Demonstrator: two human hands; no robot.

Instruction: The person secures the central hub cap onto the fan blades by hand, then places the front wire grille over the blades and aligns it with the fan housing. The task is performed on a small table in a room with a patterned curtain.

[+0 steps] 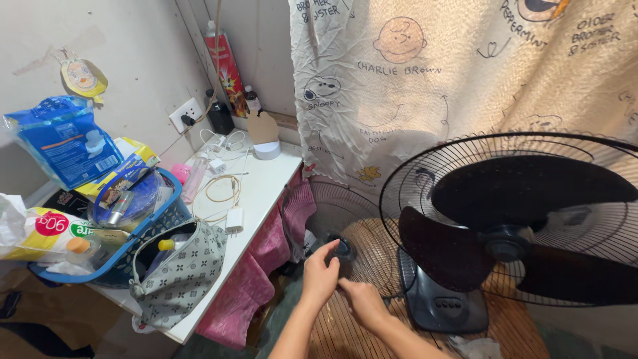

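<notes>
Gripping a detached fan grille (pixel 345 226) at its hub, left hand (pixel 321 274) closed, right hand (pixel 364 302) pinching wires

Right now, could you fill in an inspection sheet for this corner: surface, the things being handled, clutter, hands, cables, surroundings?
Surface: white tabletop, crowded at its left end.
Things in hand: round wire fan grille standing detached beside the black electric fan, whose blades are exposed.
Clutter: blue plastic basket of packets, grey patterned pouch, bottles.
Hands: left hand grips the grille's black centre cap; right hand beside it, grip unclear.
Cables: white charger cable coiled on the tabletop.
Surroundings: cartoon-print curtain, wall socket, pink cloth under the table.
</notes>
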